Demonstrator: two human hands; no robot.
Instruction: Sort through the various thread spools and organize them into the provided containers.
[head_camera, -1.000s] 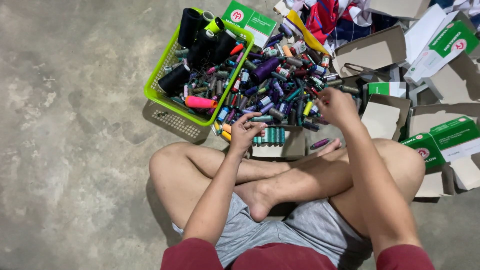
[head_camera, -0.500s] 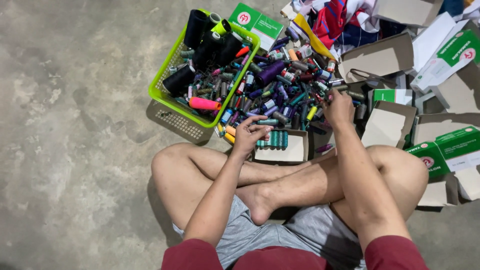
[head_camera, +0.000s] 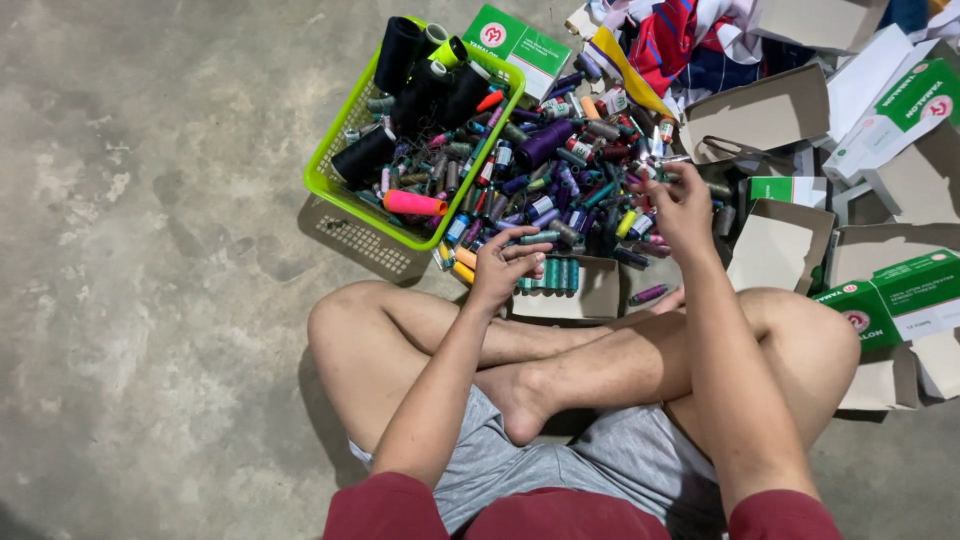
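Left hand: I see my left hand (head_camera: 505, 262) over the near edge of the spool pile. Its fingers are curled in, and the tips touch a teal spool (head_camera: 528, 239) lying flat. I cannot tell if the fingers really pinch it.
Right hand: My right hand (head_camera: 680, 205) is up over the far side of the pile. Its fingers are bent and a bit spread. I cannot tell if it holds a spool.
Small box: An open brown box (head_camera: 596, 296) sits right in front of my crossed legs, just beside my left hand. A row of teal spools (head_camera: 555, 273) stands in it, side by side.
Spool pile: Lots of little thread spools (head_camera: 560, 170) in many colours lie heaped on the floor between the basket and the boxes.
Basket: A green basket (head_camera: 335, 185) is to the left of the pile. Big black cones (head_camera: 400, 52) and a pink spool (head_camera: 412, 203) lie in it.
Boxes: Green and white boxes (head_camera: 905, 290) and brown open ones lie near my right knee.
Floor: The floor (head_camera: 150, 300) is grey concrete.
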